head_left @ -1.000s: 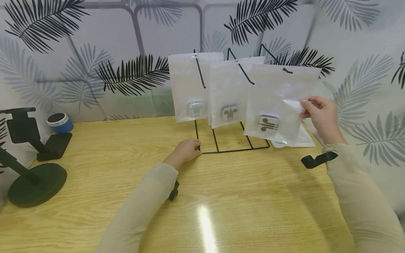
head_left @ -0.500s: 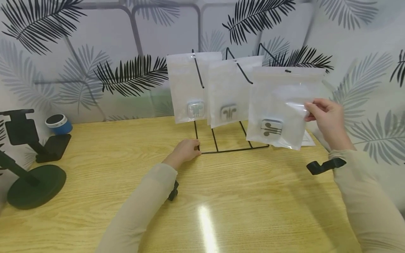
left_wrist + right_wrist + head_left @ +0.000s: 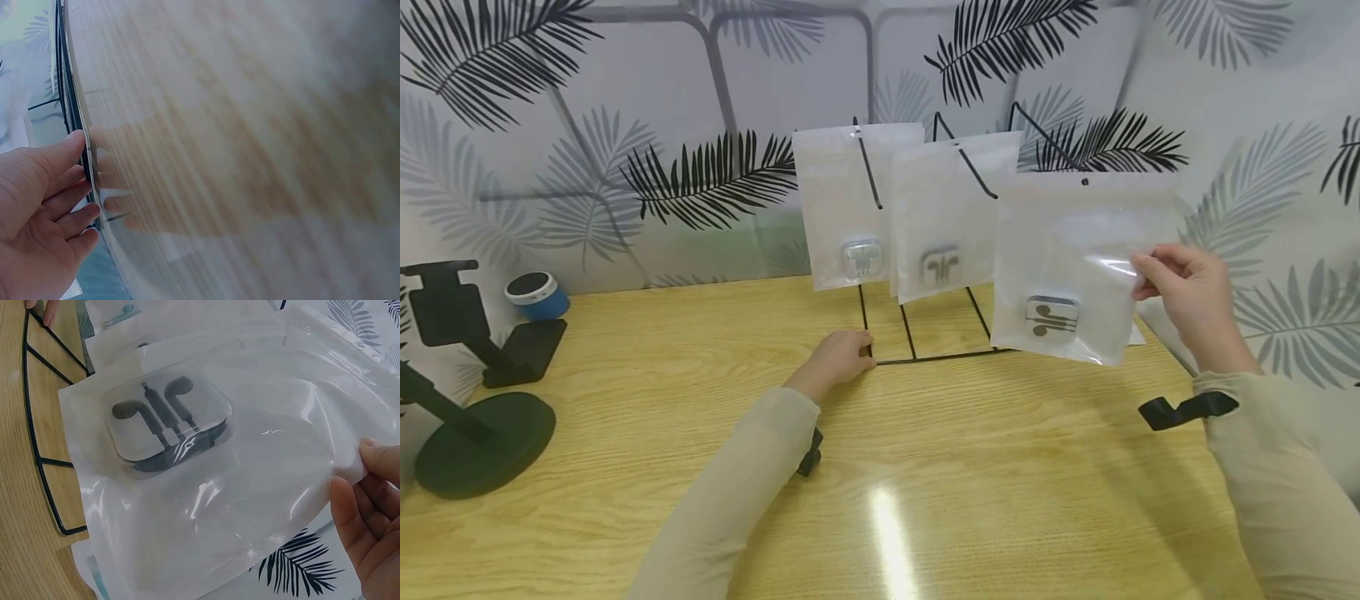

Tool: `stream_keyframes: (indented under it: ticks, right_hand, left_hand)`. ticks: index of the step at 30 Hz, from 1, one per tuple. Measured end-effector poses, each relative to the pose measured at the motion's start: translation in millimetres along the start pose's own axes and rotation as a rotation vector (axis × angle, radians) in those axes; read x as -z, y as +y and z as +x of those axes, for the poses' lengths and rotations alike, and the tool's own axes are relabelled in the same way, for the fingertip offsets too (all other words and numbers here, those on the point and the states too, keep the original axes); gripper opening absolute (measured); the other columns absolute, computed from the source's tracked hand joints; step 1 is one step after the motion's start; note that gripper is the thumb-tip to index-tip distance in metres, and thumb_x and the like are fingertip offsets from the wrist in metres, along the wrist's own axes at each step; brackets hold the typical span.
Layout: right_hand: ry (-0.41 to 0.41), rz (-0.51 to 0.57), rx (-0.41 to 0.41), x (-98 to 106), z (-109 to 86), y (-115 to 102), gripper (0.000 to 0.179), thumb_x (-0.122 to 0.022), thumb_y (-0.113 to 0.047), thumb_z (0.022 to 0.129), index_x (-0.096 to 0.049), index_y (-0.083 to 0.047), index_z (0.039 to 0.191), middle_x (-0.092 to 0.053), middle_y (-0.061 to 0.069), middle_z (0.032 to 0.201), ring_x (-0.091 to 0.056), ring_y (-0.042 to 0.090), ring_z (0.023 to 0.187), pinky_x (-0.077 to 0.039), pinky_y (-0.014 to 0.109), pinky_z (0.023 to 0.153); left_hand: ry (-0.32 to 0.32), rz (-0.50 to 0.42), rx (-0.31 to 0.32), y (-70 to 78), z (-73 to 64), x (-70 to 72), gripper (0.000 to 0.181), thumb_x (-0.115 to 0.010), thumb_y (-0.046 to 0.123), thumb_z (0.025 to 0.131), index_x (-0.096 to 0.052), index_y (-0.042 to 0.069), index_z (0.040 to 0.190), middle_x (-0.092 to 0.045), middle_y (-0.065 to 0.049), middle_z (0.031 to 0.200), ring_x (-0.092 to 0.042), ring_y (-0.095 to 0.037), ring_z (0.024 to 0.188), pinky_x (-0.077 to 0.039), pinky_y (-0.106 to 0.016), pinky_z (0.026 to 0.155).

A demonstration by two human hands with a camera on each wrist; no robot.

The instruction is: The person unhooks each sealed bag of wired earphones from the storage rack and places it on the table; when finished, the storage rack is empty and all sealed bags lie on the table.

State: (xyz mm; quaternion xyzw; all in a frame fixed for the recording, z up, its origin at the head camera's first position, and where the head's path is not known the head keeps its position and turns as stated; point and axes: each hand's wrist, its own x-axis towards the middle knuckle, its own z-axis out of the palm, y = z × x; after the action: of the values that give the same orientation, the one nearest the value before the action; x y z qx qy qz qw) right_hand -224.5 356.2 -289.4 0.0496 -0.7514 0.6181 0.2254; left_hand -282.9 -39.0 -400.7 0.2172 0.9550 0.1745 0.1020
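My right hand (image 3: pixel 1191 296) pinches the right edge of a clear-fronted plastic bag (image 3: pixel 1078 250) between thumb and fingers. Inside it sits a case of dark earphones (image 3: pixel 172 419). In the head view a black hook's tip shows at the hole near the bag's top; whether the bag's weight rests on it I cannot tell. My left hand (image 3: pixel 838 357) holds the front left corner of the black wire rack (image 3: pixel 940 358), its thumb against the wire in the left wrist view. Two more bagged earphone sets hang from the rack's hooks: a left bag (image 3: pixel 835 183) and a middle bag (image 3: pixel 936 208).
Another bag lies on the wooden table (image 3: pixel 962 467), mostly hidden behind the held one. At the left stand a dark green round-based phone stand (image 3: pixel 486 442) and a blue cylindrical speaker (image 3: pixel 538 296). A leaf-patterned curtain (image 3: pixel 700 83) closes off the back and right.
My right hand has drawn the bag rightward and towards me along its hook, so only the hook's tip shows at the hole. The left hand has stayed on the rack's corner.
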Motion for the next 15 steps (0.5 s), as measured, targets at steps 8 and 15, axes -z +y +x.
stream_keyframes:
  ticks: [8,15]
  right_hand:
    - [-0.054,-0.078,-0.033,11,-17.0,2,0.004,-0.066,-0.01,0.085,-0.069,-0.008,0.086,-0.064,-0.001,0.074,-0.059,0.009,0.058,-0.051,0.017,0.054]
    - [-0.097,-0.258,-0.033,23,-30.7,7,0.005,-0.062,-0.012,0.088,-0.067,-0.013,0.086,-0.063,-0.007,0.073,-0.059,0.007,0.058,-0.052,0.018,0.056]
  left_hand:
    - [0.006,-0.014,-0.001,-0.2,0.1,-0.1,0.045,-0.058,0.022,0.092,-0.05,0.001,0.131,-0.043,-0.012,0.138,-0.039,-0.029,0.126,-0.031,-0.039,0.104]
    - [0.005,-0.012,-0.002,-1.1,0.0,-0.6,0.046,-0.058,0.022,0.092,-0.049,0.001,0.132,-0.042,-0.012,0.138,-0.038,-0.029,0.126,-0.029,-0.039,0.105]
